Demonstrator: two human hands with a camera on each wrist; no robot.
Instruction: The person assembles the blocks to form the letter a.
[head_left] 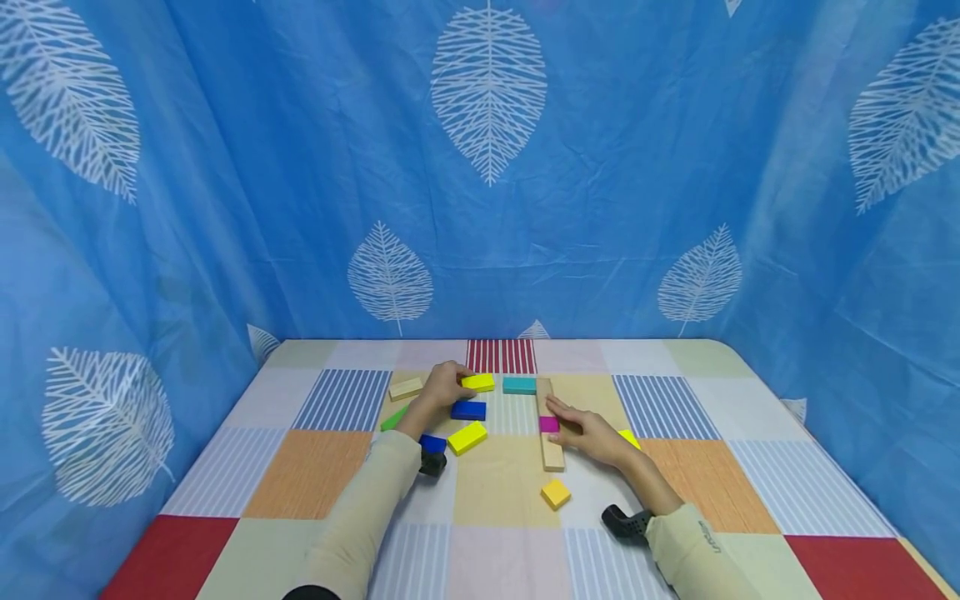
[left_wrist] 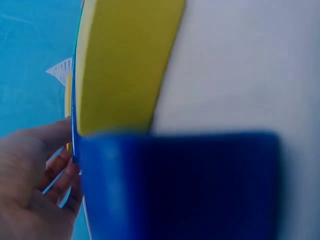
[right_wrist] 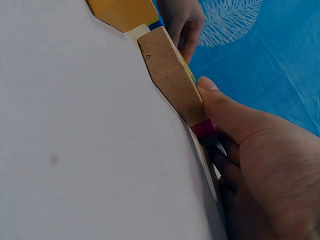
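Note:
My left hand (head_left: 444, 385) reaches to a yellow block (head_left: 480, 382) at the back, pinching its left end between thumb and fingers. Close in front lies a blue block (head_left: 468, 410), with another yellow block (head_left: 467, 437) nearer me. In the left wrist view, a blurred blue block (left_wrist: 180, 190) fills the foreground. My right hand (head_left: 592, 433) rests along the right side of a row made of a magenta block (head_left: 549, 424) between two plain wooden blocks (head_left: 552, 454). Its thumb touches the near wooden block; its extended fingers reach the far one.
A teal block (head_left: 519, 385) lies by the row's far end. An orange block (head_left: 556, 494) sits in front of the row. Partly behind my left arm are a green block (head_left: 393, 418) and a blue one (head_left: 432, 443). A wooden block (head_left: 406, 388) lies at left, a yellow piece (head_left: 630, 437) at right.

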